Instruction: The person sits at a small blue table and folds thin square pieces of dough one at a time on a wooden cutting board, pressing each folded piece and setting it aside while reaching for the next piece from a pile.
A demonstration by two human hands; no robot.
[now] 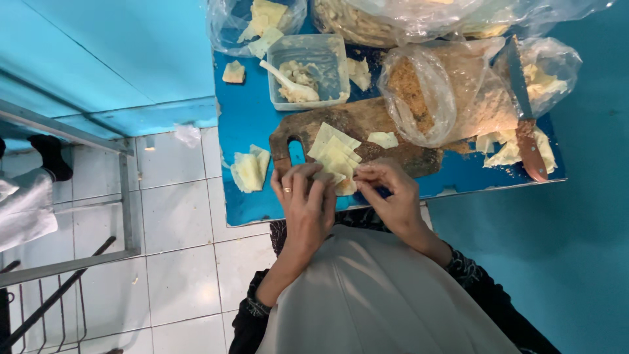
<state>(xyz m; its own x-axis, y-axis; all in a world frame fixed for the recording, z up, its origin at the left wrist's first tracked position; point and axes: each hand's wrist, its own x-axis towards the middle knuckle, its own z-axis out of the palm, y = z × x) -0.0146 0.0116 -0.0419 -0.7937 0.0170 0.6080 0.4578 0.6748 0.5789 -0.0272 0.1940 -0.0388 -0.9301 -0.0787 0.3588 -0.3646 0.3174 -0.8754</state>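
- Step in hand: a pale dumpling wrapper (pixel 342 178) is pinched by the fingers of the left hand (pixel 306 203) and right hand (pixel 393 196) at the wooden cutting board's (pixel 393 124) near edge.
- Next move, as judged: the fold must be pressed tight and evenly.

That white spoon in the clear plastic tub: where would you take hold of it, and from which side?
Probably by the handle end of the white spoon, coming from the tub's left side. The handle rises over the tub's left rim and is free there, while the bowl end lies buried in the pale filling.
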